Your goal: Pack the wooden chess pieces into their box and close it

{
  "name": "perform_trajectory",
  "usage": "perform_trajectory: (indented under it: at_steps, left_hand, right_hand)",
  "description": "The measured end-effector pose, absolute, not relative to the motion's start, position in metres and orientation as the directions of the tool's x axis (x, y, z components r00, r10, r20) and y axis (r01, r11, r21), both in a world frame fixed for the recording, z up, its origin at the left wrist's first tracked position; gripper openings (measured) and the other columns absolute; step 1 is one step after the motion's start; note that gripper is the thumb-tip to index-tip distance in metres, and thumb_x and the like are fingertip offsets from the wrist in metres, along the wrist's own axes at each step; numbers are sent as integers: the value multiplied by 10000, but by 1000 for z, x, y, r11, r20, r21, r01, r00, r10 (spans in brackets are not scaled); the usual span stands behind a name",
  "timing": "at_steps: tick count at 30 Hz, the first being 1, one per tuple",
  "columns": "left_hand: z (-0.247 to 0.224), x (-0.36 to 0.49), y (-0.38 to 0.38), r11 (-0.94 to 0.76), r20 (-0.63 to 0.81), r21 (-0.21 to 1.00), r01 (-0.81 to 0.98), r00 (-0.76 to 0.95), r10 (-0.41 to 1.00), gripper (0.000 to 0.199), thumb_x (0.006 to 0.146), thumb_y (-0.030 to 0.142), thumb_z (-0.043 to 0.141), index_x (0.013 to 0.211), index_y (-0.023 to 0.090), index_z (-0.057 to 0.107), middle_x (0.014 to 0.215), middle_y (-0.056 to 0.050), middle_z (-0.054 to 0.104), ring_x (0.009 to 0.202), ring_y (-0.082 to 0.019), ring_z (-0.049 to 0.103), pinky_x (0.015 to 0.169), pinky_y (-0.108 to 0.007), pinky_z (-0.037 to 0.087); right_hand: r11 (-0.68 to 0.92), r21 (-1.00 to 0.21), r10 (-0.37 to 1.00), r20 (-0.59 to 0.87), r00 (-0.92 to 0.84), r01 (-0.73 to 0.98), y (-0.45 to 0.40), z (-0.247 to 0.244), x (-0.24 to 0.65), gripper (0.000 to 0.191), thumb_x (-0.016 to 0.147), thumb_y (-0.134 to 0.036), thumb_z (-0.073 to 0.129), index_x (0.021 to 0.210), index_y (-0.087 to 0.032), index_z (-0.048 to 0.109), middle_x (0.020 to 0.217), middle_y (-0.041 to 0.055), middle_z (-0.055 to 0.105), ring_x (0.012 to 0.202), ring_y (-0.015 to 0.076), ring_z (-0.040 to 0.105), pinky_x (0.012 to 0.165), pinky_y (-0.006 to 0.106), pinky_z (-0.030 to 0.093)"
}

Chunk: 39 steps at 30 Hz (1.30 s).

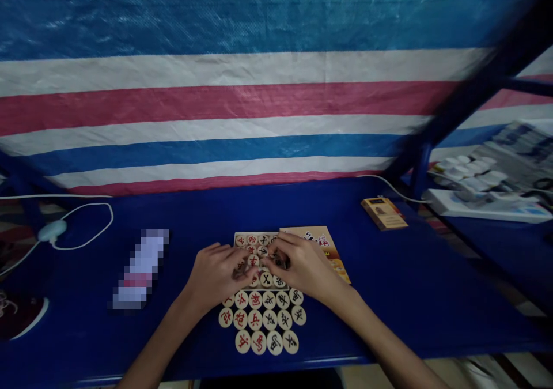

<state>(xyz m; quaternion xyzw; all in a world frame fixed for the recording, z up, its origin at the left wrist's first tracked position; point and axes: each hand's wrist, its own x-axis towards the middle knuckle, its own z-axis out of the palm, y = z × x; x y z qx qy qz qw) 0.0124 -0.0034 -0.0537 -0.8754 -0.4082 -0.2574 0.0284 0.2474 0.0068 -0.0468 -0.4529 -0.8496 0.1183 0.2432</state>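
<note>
A shallow, light-coloured box (235,238) holds round wooden Chinese chess pieces with red and black characters. My left hand (219,271) reaches over the box's left side, thumb and fingers curled around a red-marked Chinese chess piece (253,260). From the right, my right hand (300,260) bends over the box, thumb and fingertips closed in at the pieces; its grip is partly hidden. In front of the box, more pieces (254,319) lie flat in rows, red-marked on the left and black-marked on the right. The printed box lid (334,250) lies partly under my right hand.
On the blue tabletop (194,210), a pixelated phone-like object (140,271) lies left and a small yellow-brown box (384,213) back right. A white cable with a round switch (52,230) is at far left. A power strip (488,206) sits right, beyond a blue metal post (419,170).
</note>
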Motion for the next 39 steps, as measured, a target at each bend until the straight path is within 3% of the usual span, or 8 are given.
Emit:
perform_trajectory:
  at_steps: [6,15,19,26,32,39]
  left_hand:
    - [-49,9,-1,-614,526,154,774,462,714,172,939,370,648,962,221,731,776,22,769,637,-143,699,661,-313,476]
    - [-56,11,3,-560,490,161,813,426,760,271,961,405,627,1145,224,710,729,13,727,621,-160,671,663,-312,480]
    - [-51,10,3,-459,494,231,858,303,815,288,1002,378,563,1218,233,686,832,-9,714,737,-162,688,688,-285,499]
    - [-64,10,8,-247,258,323,914,166,952,491,1030,364,487,1499,224,449,995,-33,713,821,-201,711,653,-302,532]
    - [-73,10,13,-234,215,376,897,161,963,333,993,282,535,1310,299,639,1157,-35,726,945,-214,733,771,-325,571]
    - [-70,10,10,-243,224,417,876,160,961,301,996,300,514,1264,287,651,1068,-1,727,837,-176,721,699,-295,554]
  right_hand:
    - [561,-361,828,251,-501,745,6,-52,246,277,865,-481,700,842,-211,644,788,15,650,714,169,607,620,309,362]
    - [572,-347,820,266,-508,743,4,-51,243,233,903,-421,651,796,-214,653,752,15,659,688,162,610,614,315,355]
    - [560,-389,828,284,-483,731,4,-46,246,202,917,-408,629,896,-220,699,708,-5,646,633,144,591,582,292,380]
    - [520,-381,842,380,-383,764,10,-49,252,347,975,-419,568,1212,-195,687,870,59,721,802,210,691,703,327,509]
    - [492,-527,862,406,-304,693,-28,-49,258,357,1003,-357,536,1326,-224,610,952,52,687,813,169,667,756,320,534]
    - [528,-472,849,306,-431,706,-111,-83,282,641,964,-424,626,1529,-224,399,936,51,711,810,179,703,676,298,585]
